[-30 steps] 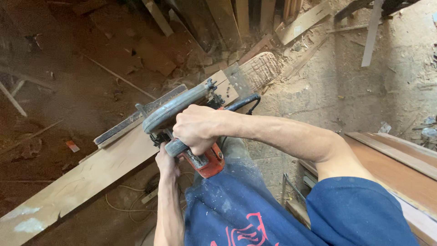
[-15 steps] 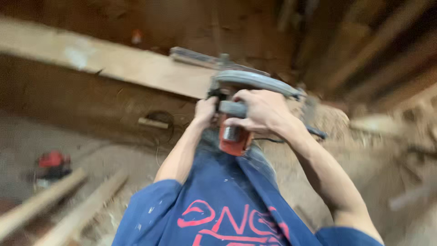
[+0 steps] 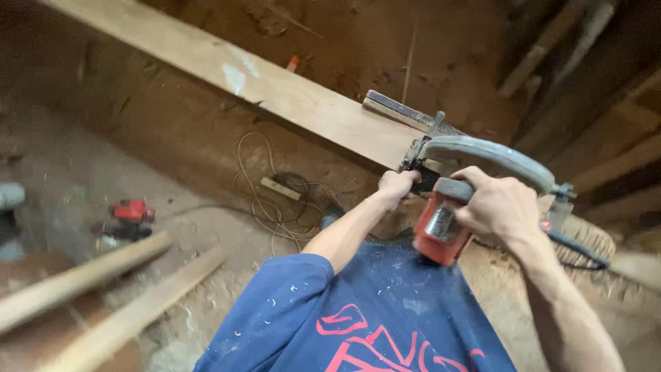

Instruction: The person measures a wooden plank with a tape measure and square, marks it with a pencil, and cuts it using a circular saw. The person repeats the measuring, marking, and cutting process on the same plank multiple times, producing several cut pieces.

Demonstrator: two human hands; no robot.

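A red and grey circular saw [image 3: 454, 207] sits on a long pale wooden plank [image 3: 275, 89] that runs from the upper left to the middle. My right hand [image 3: 499, 207] is closed around the saw's top handle. My left hand [image 3: 398, 186] grips the saw's front edge where it meets the plank. A dark metal guide bar [image 3: 406, 114] lies on the plank just ahead of the saw. My blue shirt with red lettering [image 3: 372, 317] fills the lower middle.
A coil of pale cord [image 3: 268, 193] lies on the sawdust floor below the plank. A small red tool [image 3: 131, 213] rests at the left. Two loose planks [image 3: 103, 289] lie at the lower left. Stacked timbers [image 3: 606, 138] stand at the right.
The view has swung round, so the plank now runs from upper left to the middle. Both hands have stayed on the saw. The red tool and loose planks came into view.
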